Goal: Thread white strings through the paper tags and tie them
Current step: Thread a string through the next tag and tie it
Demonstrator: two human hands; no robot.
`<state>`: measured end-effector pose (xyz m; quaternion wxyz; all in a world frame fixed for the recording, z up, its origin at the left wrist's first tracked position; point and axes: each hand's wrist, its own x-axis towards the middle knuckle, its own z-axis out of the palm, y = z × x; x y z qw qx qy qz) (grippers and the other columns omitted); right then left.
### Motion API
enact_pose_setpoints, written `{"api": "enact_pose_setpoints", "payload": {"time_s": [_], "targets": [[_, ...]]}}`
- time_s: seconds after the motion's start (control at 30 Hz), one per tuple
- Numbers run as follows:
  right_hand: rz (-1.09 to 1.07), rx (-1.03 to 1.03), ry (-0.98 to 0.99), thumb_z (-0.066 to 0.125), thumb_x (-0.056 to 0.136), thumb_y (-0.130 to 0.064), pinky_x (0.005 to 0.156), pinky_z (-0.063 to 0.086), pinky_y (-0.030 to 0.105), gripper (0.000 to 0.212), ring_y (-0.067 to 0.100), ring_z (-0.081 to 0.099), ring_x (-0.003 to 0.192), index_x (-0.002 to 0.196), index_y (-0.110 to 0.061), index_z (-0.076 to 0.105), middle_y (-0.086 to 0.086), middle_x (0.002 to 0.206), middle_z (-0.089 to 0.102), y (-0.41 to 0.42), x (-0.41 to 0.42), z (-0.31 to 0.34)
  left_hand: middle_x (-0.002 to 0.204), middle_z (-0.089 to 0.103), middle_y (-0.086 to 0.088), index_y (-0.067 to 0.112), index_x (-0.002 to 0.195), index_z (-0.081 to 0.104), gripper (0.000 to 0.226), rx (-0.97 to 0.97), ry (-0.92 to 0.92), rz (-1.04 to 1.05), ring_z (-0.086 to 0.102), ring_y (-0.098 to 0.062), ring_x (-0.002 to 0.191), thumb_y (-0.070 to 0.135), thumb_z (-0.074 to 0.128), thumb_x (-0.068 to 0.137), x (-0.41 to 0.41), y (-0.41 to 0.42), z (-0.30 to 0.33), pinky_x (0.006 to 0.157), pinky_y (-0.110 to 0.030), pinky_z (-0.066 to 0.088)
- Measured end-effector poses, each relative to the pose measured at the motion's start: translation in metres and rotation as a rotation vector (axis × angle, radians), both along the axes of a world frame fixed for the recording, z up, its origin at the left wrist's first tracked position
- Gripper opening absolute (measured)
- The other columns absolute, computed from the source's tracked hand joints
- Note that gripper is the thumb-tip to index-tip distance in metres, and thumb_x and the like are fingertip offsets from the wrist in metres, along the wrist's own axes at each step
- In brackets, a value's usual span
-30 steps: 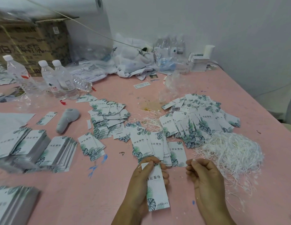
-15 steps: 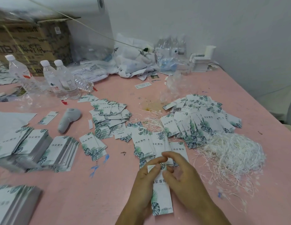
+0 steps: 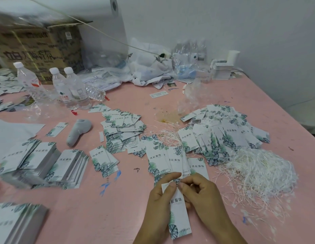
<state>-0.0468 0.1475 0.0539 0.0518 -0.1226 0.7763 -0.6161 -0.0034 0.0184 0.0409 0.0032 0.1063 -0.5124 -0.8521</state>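
Three clear plastic water bottles [image 3: 65, 85] stand far left on the pink surface [image 3: 118, 199]. Left hand [image 3: 158, 199] fingers clamp a glossy leaf-printed paper tag [image 3: 178, 213] reading "服饰"; right hand [image 3: 200, 191] fingers pinch together at its top. Tangled white strings [image 3: 258, 175] lie right.

Both hands [image 3: 177, 194] pinch tag [image 3: 179, 215] top, prob. threading.
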Motion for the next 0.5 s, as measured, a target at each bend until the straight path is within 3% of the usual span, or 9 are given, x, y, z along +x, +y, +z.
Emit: {"api": "enact_pose_setpoints", "payload": {"time_s": [0.2, 0.5], "targets": [[-0.063, 0.044, 0.129, 0.074, 0.084, -0.01, 0.061, 0.048, 0.014, 0.023, 0.011, 0.062, 0.071, 0.079, -0.032, 0.072, -0.007, 0.078, 0.062, 0.0035, 0.0032, -0.006, 0.092, 0.072, -0.028, 0.022, 0.108, 0.071, 0.025, 0.012, 0.019, -0.024, 0.069, -0.033, 0.071, 0.029, 0.069, 0.084, 0.0002, 0.0001, -0.004, 0.063, -0.037, 0.057], [-0.106, -0.04, 0.095, 0.066, 0.09, -0.012, 0.055, 0.044, 0.011, 0.021, -0.001, 0.054, 0.059, 0.085, -0.032, 0.067, -0.008, 0.072, 0.067, 0.0089, 0.0057, -0.0065, 0.087, 0.067, -0.016, 0.017, 0.109, 0.068, 0.037, 0.065, 0.079, -0.004, 0.063, -0.027, 0.068, 0.023, 0.08, 0.074, -0.002, -0.0002, -0.0066, 0.068, -0.041, 0.055]]}}
